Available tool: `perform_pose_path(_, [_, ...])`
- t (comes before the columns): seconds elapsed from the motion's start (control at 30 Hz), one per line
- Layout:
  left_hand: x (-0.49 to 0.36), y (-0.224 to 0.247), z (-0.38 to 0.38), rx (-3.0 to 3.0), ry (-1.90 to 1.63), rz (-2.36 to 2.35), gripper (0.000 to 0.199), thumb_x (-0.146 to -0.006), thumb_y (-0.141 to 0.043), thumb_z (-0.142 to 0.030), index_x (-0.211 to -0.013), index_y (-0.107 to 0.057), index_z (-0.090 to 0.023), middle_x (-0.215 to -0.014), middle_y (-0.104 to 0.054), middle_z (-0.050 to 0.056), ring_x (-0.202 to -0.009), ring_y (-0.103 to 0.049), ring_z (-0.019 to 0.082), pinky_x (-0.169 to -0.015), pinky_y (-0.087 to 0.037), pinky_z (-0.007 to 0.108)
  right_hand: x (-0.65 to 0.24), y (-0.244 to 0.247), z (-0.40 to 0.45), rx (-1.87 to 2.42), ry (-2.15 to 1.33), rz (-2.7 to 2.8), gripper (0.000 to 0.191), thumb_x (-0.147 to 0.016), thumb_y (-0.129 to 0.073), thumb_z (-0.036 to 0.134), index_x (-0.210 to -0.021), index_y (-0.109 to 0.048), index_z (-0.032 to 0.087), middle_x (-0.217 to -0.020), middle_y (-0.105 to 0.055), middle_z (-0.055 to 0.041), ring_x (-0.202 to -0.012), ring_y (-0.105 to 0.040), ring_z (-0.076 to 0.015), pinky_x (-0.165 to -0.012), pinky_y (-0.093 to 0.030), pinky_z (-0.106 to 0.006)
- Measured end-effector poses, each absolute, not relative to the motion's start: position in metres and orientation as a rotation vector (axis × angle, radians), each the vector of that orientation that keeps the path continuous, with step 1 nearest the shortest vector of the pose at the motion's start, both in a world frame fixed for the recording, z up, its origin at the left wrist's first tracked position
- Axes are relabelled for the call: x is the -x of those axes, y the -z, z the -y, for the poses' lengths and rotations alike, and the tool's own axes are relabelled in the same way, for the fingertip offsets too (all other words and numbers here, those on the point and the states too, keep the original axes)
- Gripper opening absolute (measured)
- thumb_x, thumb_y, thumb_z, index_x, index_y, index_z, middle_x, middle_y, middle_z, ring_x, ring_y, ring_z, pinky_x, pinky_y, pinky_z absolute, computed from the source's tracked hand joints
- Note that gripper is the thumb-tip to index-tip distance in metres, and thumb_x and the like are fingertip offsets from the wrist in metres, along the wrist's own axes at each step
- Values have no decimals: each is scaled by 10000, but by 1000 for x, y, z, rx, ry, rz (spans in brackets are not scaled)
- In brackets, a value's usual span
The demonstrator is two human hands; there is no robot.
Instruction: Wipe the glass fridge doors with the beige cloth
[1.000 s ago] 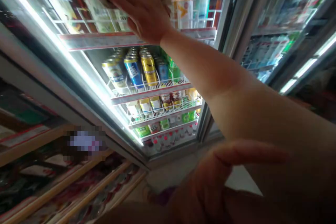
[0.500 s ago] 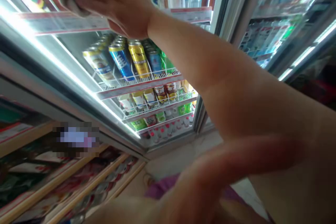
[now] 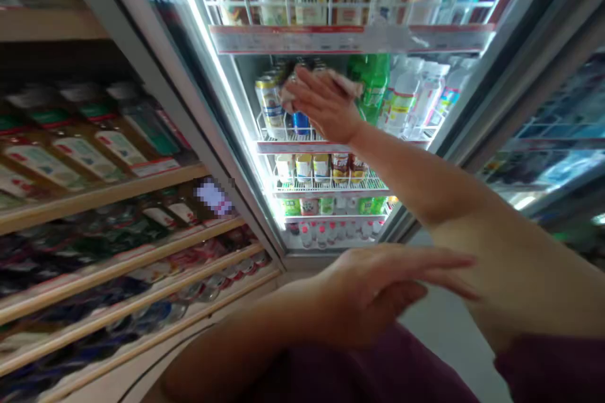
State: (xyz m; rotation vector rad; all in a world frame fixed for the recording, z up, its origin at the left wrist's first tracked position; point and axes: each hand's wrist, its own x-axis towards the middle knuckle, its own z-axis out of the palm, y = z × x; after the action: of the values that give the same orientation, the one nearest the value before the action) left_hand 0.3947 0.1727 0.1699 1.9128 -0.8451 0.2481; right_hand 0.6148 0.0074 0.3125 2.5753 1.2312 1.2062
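Observation:
My right hand (image 3: 326, 104) reaches forward to the glass door (image 3: 406, 38) of a lit drinks fridge. Under its palm and fingers is a crumpled pale cloth (image 3: 348, 84), pressed against the glass; the hand covers most of it. Behind the glass near this hand stand drink cans (image 3: 270, 107) and a green bottle (image 3: 375, 85). Low in front of my body, my left hand (image 3: 363, 296) is bent at the wrist. Its fingers stretch to the right with nothing in them, just in front of my right forearm.
Wooden shelves (image 3: 108, 195) with rows of bottles (image 3: 75, 145) run along the left. The fridge's metal frame (image 3: 208, 138) stands beside them. More glass fridge doors (image 3: 553, 132) continue on the right. Pale floor (image 3: 439, 315) shows below.
My right hand with the cloth has moved down the glass from the upper shelf to the can shelf. The view has turned, showing more shelving on the left. My left hand's fingers show more clearly.

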Motion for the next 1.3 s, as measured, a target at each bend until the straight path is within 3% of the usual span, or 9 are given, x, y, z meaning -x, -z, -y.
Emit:
perform_pose_path(0.2, [-489,-171,-194,-2068,-687,783,508,-1076,-344,-494,-1482,-485,-223,-1463,-574,111,-1406,-493,252,-1186,-412,467,-591,-230,9,-2472,-835,-1458,481,-996,-422,141,-1438,-560,271,-1530,-539,8,-1497,-389,-181,-1242,-394,-446])
perform_pose_path(0.33, [-559,-175,-222,-2202,-1096,619,575,-1064,-319,-460,-1523,-416,-128,-1614,-374,173,-1551,-248,275,-1267,-238,494,-596,-270,27,-2524,-1270,-1184,524,-976,-466,169,-1444,-542,392,-1554,-499,51,-1517,-347,-215,-1248,-343,-588])
perform_pose_path(0.47, [-617,-174,-238,-2317,-1184,488,620,-1046,-290,-444,-1546,-386,-88,-1649,-297,180,-1583,-87,279,-1289,-84,512,-599,-281,20,-2545,-1704,-838,530,-936,-511,213,-1432,-566,393,-1587,-445,44,-1551,-232,-276,-1249,-280,-673])
perform_pose_path(0.6, [-649,-161,-236,-2315,-1208,394,655,-1021,-305,-474,-1502,-456,-55,-1613,-358,208,-1576,-107,318,-1283,-15,535,-585,-220,16,-2483,-1302,-1125,496,-952,-486,183,-1373,-619,408,-1512,-533,83,-1467,-423,-194,-1132,-520,-501])
perform_pose_path(0.67, [-658,-151,-234,-2289,-1285,393,641,-1014,-324,-464,-1482,-488,-56,-1592,-394,210,-1570,-132,330,-1281,-15,550,-582,-200,28,-2412,-1204,-1166,477,-965,-474,153,-1292,-666,442,-1466,-573,116,-1419,-490,-156,-1090,-553,-436])
perform_pose_path(0.9, [-671,-138,-236,-2123,-1689,517,587,-1045,-359,-413,-1534,-445,-101,-1550,-464,181,-1566,-152,286,-1292,-53,515,-598,-231,50,-2238,-2113,-572,330,-962,-545,153,-1249,-698,209,-1490,-574,-76,-1527,-317,-282,-1229,-304,-515])
perform_pose_path(0.97, [-670,-140,-235,-2079,-1761,540,577,-1051,-373,-381,-1564,-405,-119,-1568,-441,167,-1567,-144,276,-1293,-62,502,-599,-212,32,-2294,-2063,-659,321,-968,-536,157,-1237,-704,204,-1492,-575,-72,-1534,-307,-269,-1230,-302,-474])
perform_pose_path(1.13, [-667,-143,-233,-2079,-1798,531,581,-1058,-364,-368,-1579,-375,-113,-1564,-442,172,-1567,-141,269,-1290,-80,495,-589,-151,-3,-2350,-1403,-1257,412,-978,-457,73,-1279,-688,235,-1424,-640,17,-1498,-382,-139,-1281,-176,-324])
perform_pose_path(1.3, [-669,-141,-234,-2117,-1797,494,572,-1069,-304,-405,-1539,-447,-113,-1553,-467,164,-1566,-161,269,-1290,-85,498,-601,-204,-5,-2417,-1836,-840,399,-972,-495,116,-1312,-663,240,-1500,-572,-19,-1554,-269,-228,-1277,-195,-466])
